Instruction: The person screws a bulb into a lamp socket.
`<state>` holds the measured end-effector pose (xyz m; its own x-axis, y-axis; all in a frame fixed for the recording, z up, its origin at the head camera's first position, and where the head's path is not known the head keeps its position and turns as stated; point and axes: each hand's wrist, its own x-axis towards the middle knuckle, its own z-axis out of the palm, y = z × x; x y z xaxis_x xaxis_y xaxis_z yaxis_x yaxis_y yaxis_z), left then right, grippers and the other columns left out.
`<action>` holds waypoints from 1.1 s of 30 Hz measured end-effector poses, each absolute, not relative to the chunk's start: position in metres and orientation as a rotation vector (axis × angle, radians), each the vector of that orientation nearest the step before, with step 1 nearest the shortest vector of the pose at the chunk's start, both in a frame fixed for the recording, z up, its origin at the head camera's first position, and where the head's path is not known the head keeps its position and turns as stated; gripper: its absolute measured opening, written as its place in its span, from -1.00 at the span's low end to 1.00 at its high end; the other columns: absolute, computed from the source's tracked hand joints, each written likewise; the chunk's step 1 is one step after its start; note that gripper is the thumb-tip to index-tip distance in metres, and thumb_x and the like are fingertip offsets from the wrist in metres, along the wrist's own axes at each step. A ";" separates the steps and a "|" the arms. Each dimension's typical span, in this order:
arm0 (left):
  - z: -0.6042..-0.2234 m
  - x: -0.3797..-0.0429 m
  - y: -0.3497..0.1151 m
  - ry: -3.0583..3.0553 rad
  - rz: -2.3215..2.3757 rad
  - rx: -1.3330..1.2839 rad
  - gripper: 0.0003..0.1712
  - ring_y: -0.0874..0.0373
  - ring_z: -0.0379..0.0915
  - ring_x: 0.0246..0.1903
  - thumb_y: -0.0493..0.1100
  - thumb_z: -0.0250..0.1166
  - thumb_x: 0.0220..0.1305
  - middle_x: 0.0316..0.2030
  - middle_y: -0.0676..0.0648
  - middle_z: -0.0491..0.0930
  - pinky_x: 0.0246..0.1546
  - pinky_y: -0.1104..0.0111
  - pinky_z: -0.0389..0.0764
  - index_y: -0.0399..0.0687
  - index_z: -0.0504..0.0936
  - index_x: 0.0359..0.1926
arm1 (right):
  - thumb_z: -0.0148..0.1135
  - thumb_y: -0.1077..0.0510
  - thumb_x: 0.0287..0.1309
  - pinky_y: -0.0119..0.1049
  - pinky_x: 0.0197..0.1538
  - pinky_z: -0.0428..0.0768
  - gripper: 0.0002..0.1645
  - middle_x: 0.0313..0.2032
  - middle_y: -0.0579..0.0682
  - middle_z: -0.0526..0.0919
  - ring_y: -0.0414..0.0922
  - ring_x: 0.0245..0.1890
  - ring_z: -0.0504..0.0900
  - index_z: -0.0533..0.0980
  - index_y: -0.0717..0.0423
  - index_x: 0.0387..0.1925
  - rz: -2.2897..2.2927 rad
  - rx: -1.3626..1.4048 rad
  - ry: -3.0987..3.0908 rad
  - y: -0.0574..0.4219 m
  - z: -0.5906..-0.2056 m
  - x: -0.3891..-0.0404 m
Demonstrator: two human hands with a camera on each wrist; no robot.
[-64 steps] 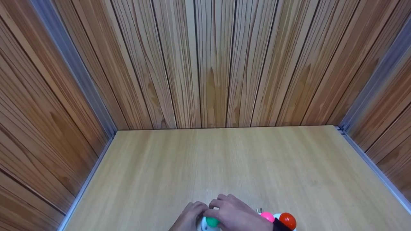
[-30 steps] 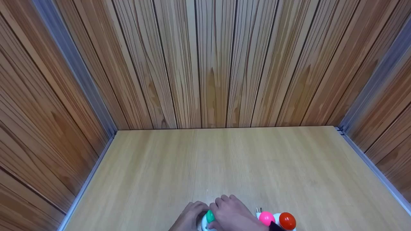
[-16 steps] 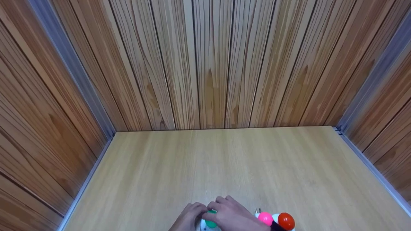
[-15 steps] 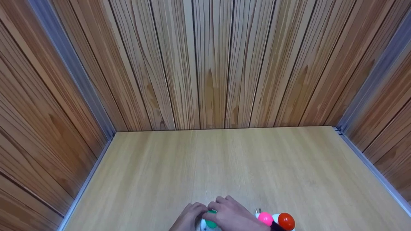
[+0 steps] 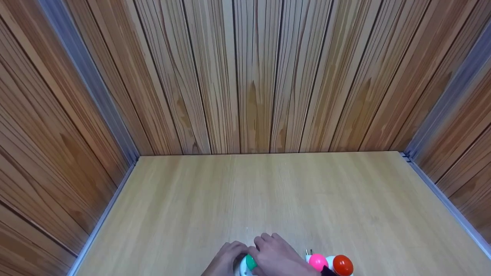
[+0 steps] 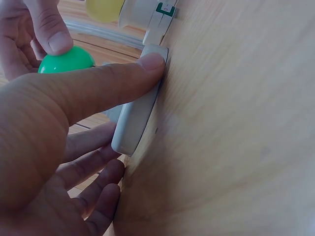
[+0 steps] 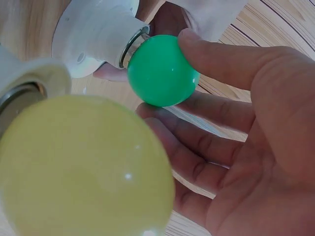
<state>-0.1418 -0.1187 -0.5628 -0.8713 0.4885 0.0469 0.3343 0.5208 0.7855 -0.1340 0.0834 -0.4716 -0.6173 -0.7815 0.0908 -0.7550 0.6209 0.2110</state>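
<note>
A green light bulb sits at the mouth of a white lamp socket with a round base, and a strip of metal thread shows between them. My left hand holds the socket's base between thumb and fingers, low over the table. My right hand grips the green bulb, its thumb on one side and fingers on the other. In the head view both hands are close together at the bottom edge and cover much of the socket.
Right of my hands, a pink bulb and a red bulb sit in white sockets; plug prongs stick up beside the pink one. A bulb in the right wrist view looks yellow. Wooden walls enclose the table.
My right hand has turned back and forth about the green bulb, its thumb shifting from across the bulb to lower down. My left hand has stayed on the socket.
</note>
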 end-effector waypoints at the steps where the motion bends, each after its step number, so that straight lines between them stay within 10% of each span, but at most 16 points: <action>1: -0.563 -0.142 -0.118 2.572 1.277 0.695 -0.30 0.43 0.29 -0.04 0.25 0.55 -0.15 0.00 0.21 0.56 -0.01 0.52 0.46 0.22 0.60 0.07 | 0.29 -0.27 0.12 -0.45 -0.36 0.30 -0.56 -0.33 -0.15 0.61 -0.23 -0.36 0.47 0.61 -0.08 -0.14 -0.232 1.270 -2.685 0.083 -0.472 -0.134; 12: -0.561 -0.145 -0.117 2.523 1.251 0.610 -0.30 0.40 0.29 -0.02 0.26 0.53 -0.12 0.01 0.24 0.54 0.01 0.47 0.45 0.29 0.58 0.11 | 0.02 -0.50 0.20 -0.43 -0.37 0.35 -0.33 -0.34 -0.13 0.63 -0.21 -0.35 0.51 0.57 -0.03 -0.17 -0.229 1.200 -2.728 0.082 -0.473 -0.132; 20: -0.557 -0.146 -0.117 2.457 1.225 0.479 -0.36 0.36 0.28 0.00 0.26 0.56 -0.14 -0.01 0.33 0.50 0.05 0.41 0.45 0.43 0.57 0.04 | 0.35 -0.25 0.12 -0.46 -0.22 0.45 -0.34 -0.07 -0.09 0.63 -0.19 -0.15 0.48 0.44 -0.28 0.25 0.109 1.323 -2.760 0.092 -0.470 -0.135; 33: -0.559 -0.143 -0.117 2.537 1.246 0.610 -0.39 0.41 0.28 -0.01 0.30 0.53 -0.12 0.02 0.29 0.53 0.04 0.45 0.42 0.43 0.56 0.01 | 0.38 -0.27 0.06 -0.56 -0.27 0.34 -0.40 -0.06 -0.17 0.68 -0.27 -0.22 0.48 0.56 -0.25 0.14 0.156 1.480 -2.619 0.095 -0.475 -0.139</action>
<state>-0.1427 -0.1174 -0.5591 -0.8812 0.4713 -0.0383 0.2577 0.5466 0.7968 -0.1394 0.0946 -0.4749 -0.5109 -0.8441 0.1626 -0.8574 0.5139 -0.0262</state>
